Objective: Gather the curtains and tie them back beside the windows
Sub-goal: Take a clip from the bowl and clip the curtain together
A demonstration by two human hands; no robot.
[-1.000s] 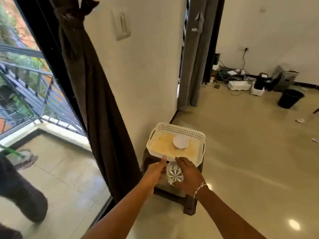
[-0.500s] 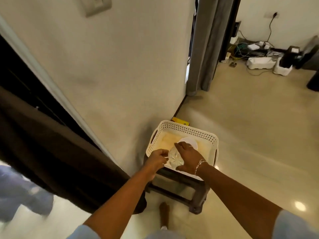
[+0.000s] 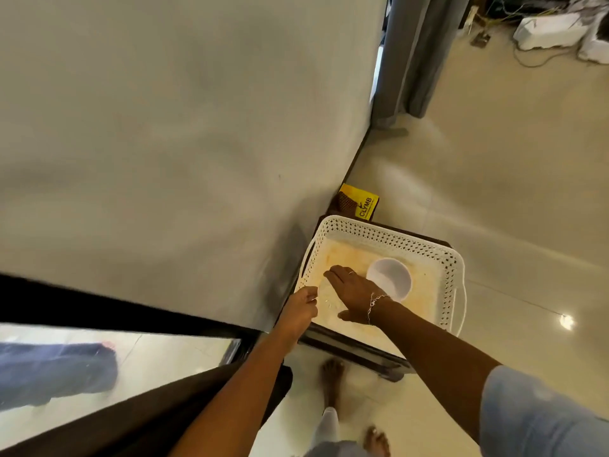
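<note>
Brown curtain (image 3: 131, 423): bottom left, untouched; tie-back out of view. Grey curtain (image 3: 412, 54): far doorway, likely still pending. Right hand (image 3: 352, 291): flat, released, inside basket (image 3: 395, 237). Left hand (image 3: 300, 308): basket's left edge, grip unclear.

A plain pale wall (image 3: 164, 127) fills the upper left and meets a glossy cream floor (image 3: 494, 192). A dark stool (image 3: 356, 349) stands at the wall's foot and bears a white perforated basket (image 3: 389, 237). A yellow box (image 3: 362, 204) lies just behind it. A bright spot of light (image 3: 566, 321) glints on the floor to the right. At lower left a black frame (image 3: 99, 311) borders glass (image 3: 164, 354), with sunlit tiles beyond. Cables (image 3: 501, 9) and white boxes (image 3: 547, 28) lie at top right.
</note>
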